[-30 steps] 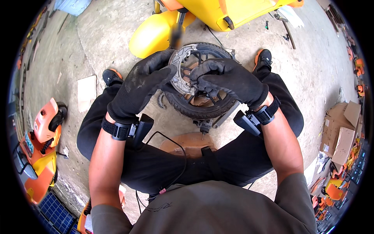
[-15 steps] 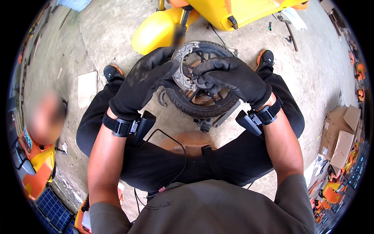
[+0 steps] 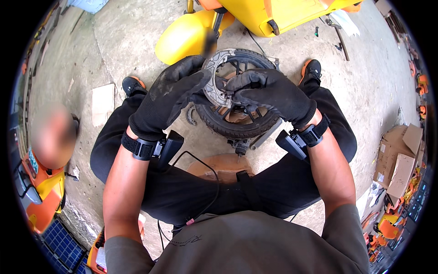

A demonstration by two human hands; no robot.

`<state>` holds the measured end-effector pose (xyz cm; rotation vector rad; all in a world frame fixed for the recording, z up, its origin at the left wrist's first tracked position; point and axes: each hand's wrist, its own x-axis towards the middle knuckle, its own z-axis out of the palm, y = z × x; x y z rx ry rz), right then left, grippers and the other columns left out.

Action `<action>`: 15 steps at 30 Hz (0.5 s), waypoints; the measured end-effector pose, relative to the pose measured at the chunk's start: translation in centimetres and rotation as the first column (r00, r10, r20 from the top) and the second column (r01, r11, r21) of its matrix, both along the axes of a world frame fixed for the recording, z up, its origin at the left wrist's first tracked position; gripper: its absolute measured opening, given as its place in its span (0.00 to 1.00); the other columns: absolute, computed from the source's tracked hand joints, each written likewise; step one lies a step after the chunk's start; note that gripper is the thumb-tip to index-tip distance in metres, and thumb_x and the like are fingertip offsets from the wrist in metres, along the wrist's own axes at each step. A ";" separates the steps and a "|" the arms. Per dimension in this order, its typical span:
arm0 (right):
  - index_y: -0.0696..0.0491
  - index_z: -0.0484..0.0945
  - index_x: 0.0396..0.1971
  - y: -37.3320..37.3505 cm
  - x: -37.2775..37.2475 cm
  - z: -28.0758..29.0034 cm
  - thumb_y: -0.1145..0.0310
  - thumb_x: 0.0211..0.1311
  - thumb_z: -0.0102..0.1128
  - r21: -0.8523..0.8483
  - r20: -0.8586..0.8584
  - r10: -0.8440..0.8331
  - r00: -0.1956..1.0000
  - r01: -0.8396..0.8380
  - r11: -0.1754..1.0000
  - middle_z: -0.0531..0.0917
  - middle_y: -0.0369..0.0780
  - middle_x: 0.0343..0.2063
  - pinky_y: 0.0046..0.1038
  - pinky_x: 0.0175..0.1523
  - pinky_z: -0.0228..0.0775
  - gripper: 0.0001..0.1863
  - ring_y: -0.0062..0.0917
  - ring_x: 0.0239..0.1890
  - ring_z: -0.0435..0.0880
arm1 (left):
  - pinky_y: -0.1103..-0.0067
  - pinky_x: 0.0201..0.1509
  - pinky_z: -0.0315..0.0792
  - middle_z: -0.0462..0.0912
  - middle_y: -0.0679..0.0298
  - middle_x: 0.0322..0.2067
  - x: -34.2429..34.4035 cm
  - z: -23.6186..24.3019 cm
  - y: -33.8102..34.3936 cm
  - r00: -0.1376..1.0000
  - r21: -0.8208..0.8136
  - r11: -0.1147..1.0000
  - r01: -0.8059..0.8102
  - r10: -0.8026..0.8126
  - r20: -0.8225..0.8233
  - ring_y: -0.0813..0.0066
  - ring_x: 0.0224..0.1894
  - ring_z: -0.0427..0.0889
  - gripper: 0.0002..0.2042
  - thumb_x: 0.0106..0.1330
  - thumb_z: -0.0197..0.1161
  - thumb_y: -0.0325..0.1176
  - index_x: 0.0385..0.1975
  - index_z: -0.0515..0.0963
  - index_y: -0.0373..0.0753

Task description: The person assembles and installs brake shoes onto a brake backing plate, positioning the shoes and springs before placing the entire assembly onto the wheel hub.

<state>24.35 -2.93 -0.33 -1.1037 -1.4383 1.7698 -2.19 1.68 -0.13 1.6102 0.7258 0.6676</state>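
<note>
A small black wheel with a tyre stands on the concrete between my knees. A grey metal brake disc with holes lies against the wheel's spokes. My left hand, in a black glove, grips the disc's left edge. My right hand, also gloved, presses on the disc and the hub from the right. The middle of the wheel is hidden under both hands.
A yellow vehicle body and yellow fender stand just beyond the wheel. Cardboard boxes sit at the right. An orange machine stands at the left, and a flat board lies near my left foot.
Both hands have shifted slightly on the disc and wheel. The view has tilted a little, so the wheel sits lower in the picture.
</note>
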 end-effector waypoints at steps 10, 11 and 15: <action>0.59 0.79 0.49 0.1 0.2 0.1 0.75 0.67 0.58 -0.017 0.034 -0.005 0.999 0.005 1.000 0.83 0.36 0.43 0.21 0.52 0.73 0.12 0.16 0.44 0.80 | 0.74 0.57 0.77 0.71 0.46 0.59 -0.1 0.4 0.0 0.999 -0.133 0.991 0.010 -0.005 0.042 0.62 0.55 0.78 0.14 0.70 0.56 0.21 0.54 0.74 0.33; 0.59 0.79 0.49 0.1 0.1 0.1 0.75 0.67 0.58 -0.011 0.036 -0.006 0.999 0.006 1.000 0.83 0.36 0.43 0.21 0.52 0.73 0.12 0.16 0.44 0.80 | 0.75 0.57 0.76 0.71 0.46 0.59 0.0 0.6 0.0 0.999 -0.157 0.988 0.007 -0.001 0.033 0.62 0.56 0.78 0.14 0.70 0.56 0.21 0.54 0.74 0.33; 0.59 0.80 0.47 0.0 0.0 -0.5 0.72 0.65 0.61 -0.001 -0.001 -0.043 0.999 0.043 0.999 0.84 0.35 0.39 0.20 0.48 0.75 0.12 0.14 0.40 0.80 | 0.78 0.57 0.75 0.72 0.49 0.59 -0.2 0.9 0.1 1.000 -0.237 0.971 0.000 0.000 0.002 0.68 0.56 0.77 0.16 0.72 0.54 0.24 0.58 0.71 0.32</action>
